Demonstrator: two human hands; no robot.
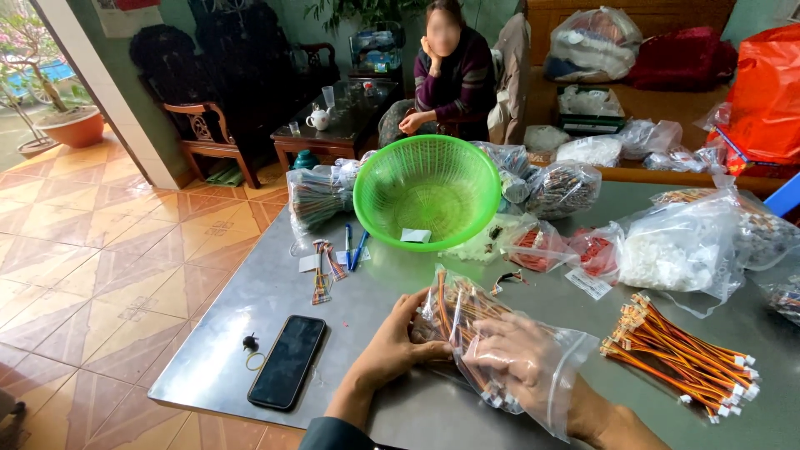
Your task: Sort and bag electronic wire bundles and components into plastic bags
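My right hand (521, 354) is inside the clear zip bag (500, 346) at bottom centre, fingers half-curled over the orange wire harnesses (462, 312); can't tell if they're actually pinched. My left hand (396, 342) clamps the bag's outer left edge, fingers closed on plastic. Risk: connectors snag on the bag mouth and spill toward the loose bundle (679, 358) at lower right, mixing counts. Phone (287, 361) sits near the table edge.
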